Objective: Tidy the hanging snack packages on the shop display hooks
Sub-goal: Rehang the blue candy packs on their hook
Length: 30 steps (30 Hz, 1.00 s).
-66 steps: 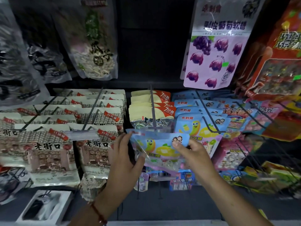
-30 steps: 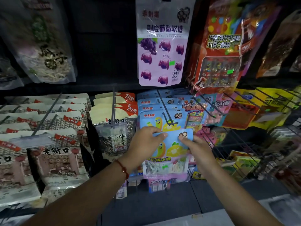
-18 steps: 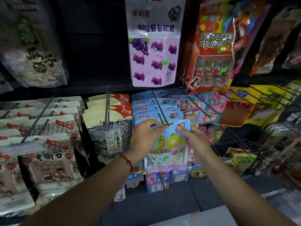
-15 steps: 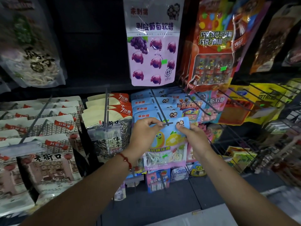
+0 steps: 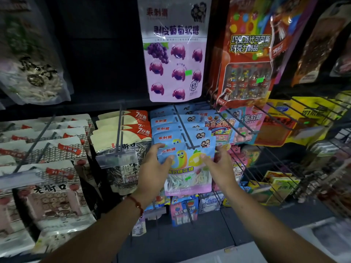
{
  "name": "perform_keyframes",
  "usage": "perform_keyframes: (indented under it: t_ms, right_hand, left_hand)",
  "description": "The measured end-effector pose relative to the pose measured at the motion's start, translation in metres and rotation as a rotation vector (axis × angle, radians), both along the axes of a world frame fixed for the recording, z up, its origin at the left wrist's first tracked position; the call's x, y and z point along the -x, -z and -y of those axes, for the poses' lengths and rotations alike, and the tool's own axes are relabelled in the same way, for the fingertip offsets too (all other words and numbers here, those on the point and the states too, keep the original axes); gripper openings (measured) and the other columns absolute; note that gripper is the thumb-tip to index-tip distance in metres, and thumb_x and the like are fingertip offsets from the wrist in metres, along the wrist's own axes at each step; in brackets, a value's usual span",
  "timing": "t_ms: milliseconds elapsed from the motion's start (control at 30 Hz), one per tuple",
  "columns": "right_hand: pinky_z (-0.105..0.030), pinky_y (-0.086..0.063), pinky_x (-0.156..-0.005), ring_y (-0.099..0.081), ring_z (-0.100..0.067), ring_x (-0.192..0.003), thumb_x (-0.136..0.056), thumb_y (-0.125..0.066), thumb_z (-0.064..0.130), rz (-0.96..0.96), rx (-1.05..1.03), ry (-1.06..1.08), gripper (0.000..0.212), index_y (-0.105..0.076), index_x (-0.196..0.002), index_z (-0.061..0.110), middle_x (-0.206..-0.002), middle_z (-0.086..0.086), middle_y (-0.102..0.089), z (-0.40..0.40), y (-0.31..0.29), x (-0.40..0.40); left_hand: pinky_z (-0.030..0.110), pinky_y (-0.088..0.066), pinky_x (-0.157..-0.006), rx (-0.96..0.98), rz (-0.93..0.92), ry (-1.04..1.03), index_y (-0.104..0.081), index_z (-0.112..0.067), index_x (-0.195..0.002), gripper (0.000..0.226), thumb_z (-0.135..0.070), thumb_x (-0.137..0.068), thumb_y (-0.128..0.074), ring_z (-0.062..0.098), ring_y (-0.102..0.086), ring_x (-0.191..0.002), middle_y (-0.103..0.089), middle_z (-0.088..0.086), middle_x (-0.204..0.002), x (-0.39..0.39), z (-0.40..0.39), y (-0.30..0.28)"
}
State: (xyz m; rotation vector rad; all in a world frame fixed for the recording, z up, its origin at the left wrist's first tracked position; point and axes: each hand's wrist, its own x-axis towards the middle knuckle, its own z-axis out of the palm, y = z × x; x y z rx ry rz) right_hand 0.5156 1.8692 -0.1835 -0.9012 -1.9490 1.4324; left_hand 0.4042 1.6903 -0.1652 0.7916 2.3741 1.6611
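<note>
Your left hand (image 5: 156, 168) and right hand (image 5: 220, 164), grips open, touch the blue-and-pink marshmallow packet (image 5: 187, 168) on its grey hook (image 5: 183, 128); striped seed bags (image 5: 121, 147) crowd left.

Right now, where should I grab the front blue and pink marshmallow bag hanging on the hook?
Pinch the blue and pink marshmallow bag by its flat side edges near the top, coming from the front. It hangs upright on the grey metal hook, and the left hand and right hand already flank it there.
</note>
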Motion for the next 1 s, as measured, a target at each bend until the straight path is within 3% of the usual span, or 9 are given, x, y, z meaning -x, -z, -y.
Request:
perform_keyframes:
  t_ms: [67, 167, 267, 433, 567, 700, 800, 900, 1000]
  right_hand:
    - [-0.048, -0.055, -0.086, -0.067, -0.022, -0.099, -0.074, -0.072, 0.069, 0.056, -0.02, -0.035, 0.061, -0.055, -0.122, 0.037, -0.108, -0.003, -0.067, -0.005, 0.017, 0.004]
    - [-0.044, -0.053, -0.085, -0.063, -0.002, -0.072, -0.094, -0.066, 0.036, 0.063, 0.007, -0.058, 0.054, -0.043, -0.138, 0.016, -0.085, 0.002, -0.054, 0.006, 0.007, 0.012]
    - [-0.045, -0.048, -0.097, -0.055, -0.014, -0.082, -0.099, -0.06, 0.029, 0.07, 0.034, -0.066, 0.056, -0.035, -0.144, 0.008, -0.089, 0.005, -0.042, 0.003, 0.001, 0.029]
    - [-0.044, -0.042, -0.075, -0.052, -0.024, -0.076, -0.098, -0.059, 0.027, 0.099, 0.032, -0.084, 0.04, -0.039, -0.131, 0.013, -0.087, -0.001, -0.046, -0.008, -0.011, 0.052]
    - [-0.031, -0.035, -0.066, -0.046, -0.011, -0.073, -0.099, -0.056, 0.037, 0.15, 0.046, -0.117, 0.078, -0.012, -0.158, 0.011, -0.104, 0.002, -0.047, -0.018, -0.008, 0.052]
    - [-0.048, -0.044, -0.076, -0.05, -0.025, -0.08, -0.102, -0.054, 0.031, 0.175, 0.034, -0.182, 0.042, -0.038, -0.132, 0.007, -0.094, -0.008, -0.043, -0.014, -0.004, 0.036]
    - [-0.045, -0.046, -0.097, -0.056, -0.034, -0.12, -0.102, -0.054, 0.028, 0.226, 0.096, -0.229, 0.065, -0.02, -0.154, 0.01, -0.135, -0.018, -0.052, -0.013, 0.005, 0.025]
    - [-0.034, -0.046, -0.09, -0.055, -0.024, -0.121, -0.096, -0.064, 0.024, 0.193, 0.141, -0.252, 0.07, -0.025, -0.154, 0.013, -0.144, -0.009, -0.05, -0.011, 0.014, 0.024]
    - [-0.04, -0.044, -0.105, -0.049, -0.021, -0.13, -0.09, -0.072, 0.027, 0.133, 0.198, -0.236, 0.072, -0.033, -0.15, 0.019, -0.147, 0.0, -0.046, -0.002, 0.024, 0.028]
  left_hand:
    - [0.037, -0.058, -0.079, -0.052, 0.137, -0.052, -0.05, -0.028, -0.128, 0.04, -0.033, -0.093, -0.07, 0.009, -0.066, -0.089, -0.066, -0.005, -0.112, 0.001, 0.0, 0.009]
    - [0.025, -0.053, -0.066, -0.007, 0.159, -0.077, -0.056, -0.029, -0.117, 0.027, -0.034, -0.094, -0.069, 0.006, -0.064, -0.078, -0.065, -0.015, -0.095, 0.007, -0.009, 0.01]
    - [0.023, -0.05, -0.065, -0.034, 0.152, -0.11, -0.06, -0.029, -0.109, 0.017, -0.032, -0.095, -0.067, 0.008, -0.063, -0.08, -0.062, -0.019, -0.091, 0.022, -0.023, 0.009]
    - [0.022, -0.051, -0.061, -0.076, 0.162, -0.201, -0.064, -0.018, -0.102, 0.015, -0.03, -0.094, -0.068, 0.01, -0.064, -0.077, -0.064, -0.011, -0.085, 0.032, -0.035, 0.01]
    - [0.008, -0.04, -0.047, -0.132, 0.096, -0.197, -0.064, -0.014, -0.101, 0.012, -0.024, -0.095, -0.068, -0.005, -0.058, -0.058, -0.059, -0.013, -0.076, 0.025, -0.032, 0.018]
    - [0.026, -0.047, -0.057, -0.115, 0.072, -0.207, -0.062, -0.02, -0.108, 0.019, -0.031, -0.094, -0.07, 0.011, -0.06, -0.067, -0.062, -0.011, -0.082, 0.02, -0.03, 0.024]
    - [0.025, -0.048, -0.06, -0.056, 0.102, -0.165, -0.056, -0.021, -0.12, 0.031, -0.027, -0.093, -0.071, 0.005, -0.061, -0.071, -0.062, -0.015, -0.089, 0.013, -0.026, 0.033]
    - [0.024, -0.05, -0.062, -0.013, 0.138, -0.139, -0.052, -0.024, -0.127, 0.042, -0.022, -0.091, -0.074, 0.01, -0.062, -0.071, -0.064, -0.009, -0.092, 0.01, -0.021, 0.048]
    - [0.021, -0.055, -0.086, -0.067, 0.125, -0.111, -0.038, -0.047, -0.134, 0.069, -0.015, -0.086, -0.076, -0.003, -0.061, -0.106, -0.058, -0.015, -0.126, 0.004, -0.025, 0.054]
